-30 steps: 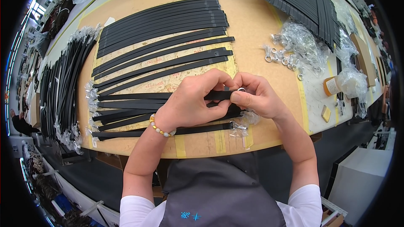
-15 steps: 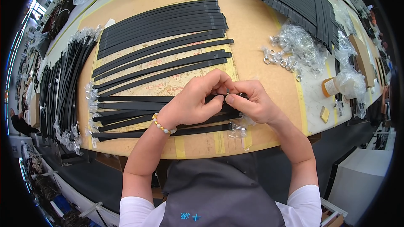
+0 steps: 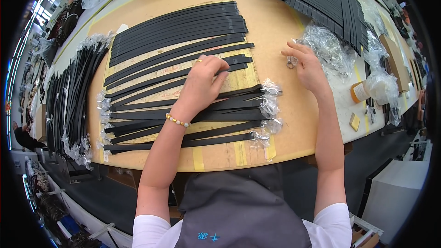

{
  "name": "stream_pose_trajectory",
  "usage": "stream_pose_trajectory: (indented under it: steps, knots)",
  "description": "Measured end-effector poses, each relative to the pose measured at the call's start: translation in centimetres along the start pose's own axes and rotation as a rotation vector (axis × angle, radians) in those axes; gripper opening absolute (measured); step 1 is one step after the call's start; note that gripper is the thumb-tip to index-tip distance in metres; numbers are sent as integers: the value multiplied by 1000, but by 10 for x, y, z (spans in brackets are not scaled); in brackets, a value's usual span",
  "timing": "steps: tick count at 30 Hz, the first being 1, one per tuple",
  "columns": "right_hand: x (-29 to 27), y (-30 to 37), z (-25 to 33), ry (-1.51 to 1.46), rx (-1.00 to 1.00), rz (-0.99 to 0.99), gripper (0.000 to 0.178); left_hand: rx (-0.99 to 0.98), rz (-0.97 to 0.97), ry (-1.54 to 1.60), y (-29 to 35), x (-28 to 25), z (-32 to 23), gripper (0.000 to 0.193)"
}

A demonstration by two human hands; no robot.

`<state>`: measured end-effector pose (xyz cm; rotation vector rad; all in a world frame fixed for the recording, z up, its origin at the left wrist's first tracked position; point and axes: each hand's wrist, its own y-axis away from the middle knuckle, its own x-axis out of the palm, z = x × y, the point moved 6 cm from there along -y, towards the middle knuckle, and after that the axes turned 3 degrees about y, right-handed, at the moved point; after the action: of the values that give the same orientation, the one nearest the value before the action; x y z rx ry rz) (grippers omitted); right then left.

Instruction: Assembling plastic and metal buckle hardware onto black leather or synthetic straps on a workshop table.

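My left hand [image 3: 202, 82] lies over the middle straps, thumb and fingertips closed around a black strap [image 3: 238, 67] near its right end. At the right, my right hand [image 3: 308, 68] reaches over the small metal ring clasps, fingers apart. One ring clasp [image 3: 291, 62] shows just beside its fingertips; the hand covers most of the others. Several straps with plastic-wrapped ends [image 3: 270, 105] lie in front of my left hand, partly under its forearm. Beyond the hand, a row of flat black straps [image 3: 179, 30] lies side by side.
A bundle of black straps [image 3: 76, 96] hangs over the table's left side. Another stack of black strips [image 3: 321, 4] sits at the far right. Clear plastic bags [image 3: 328, 46], an orange-labelled jar [image 3: 359, 93] and a yellow block [image 3: 354, 122] stand on the right.
My hands have parted. The left moved up to another strap; the right moved away to the ring clasps. The strap they worked on now lies with its wrapped end among the others.
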<state>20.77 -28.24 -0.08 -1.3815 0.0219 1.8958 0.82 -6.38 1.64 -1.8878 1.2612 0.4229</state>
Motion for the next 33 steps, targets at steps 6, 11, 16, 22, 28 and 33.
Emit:
stream_pose_trajectory:
  steps: [6, 11, 16, 22, 28, 33]
  knots:
    - [9, 0, 12, -11, 100, 190, 18, -152, 74, -51, 3, 8, 26, 20]
    - [7, 4, 27, 105, 243, 248, 13, -184, 145, -62, 3, 10, 25, 21]
    - [17, 6, 25, 36, 285, 317, 19, -74, 177, -33, 3, 13, 17, 17]
    - [9, 12, 26, -130, 210, 290, 25, -362, 184, 296, 3, -6, 11, 16]
    - [10, 14, 32, -210, 203, 472, 31, -301, 156, 582, 6, -7, 4, 21]
    - [13, 18, 31, -179, 341, 475, 27, -291, 152, 665, 7, -5, -4, 23]
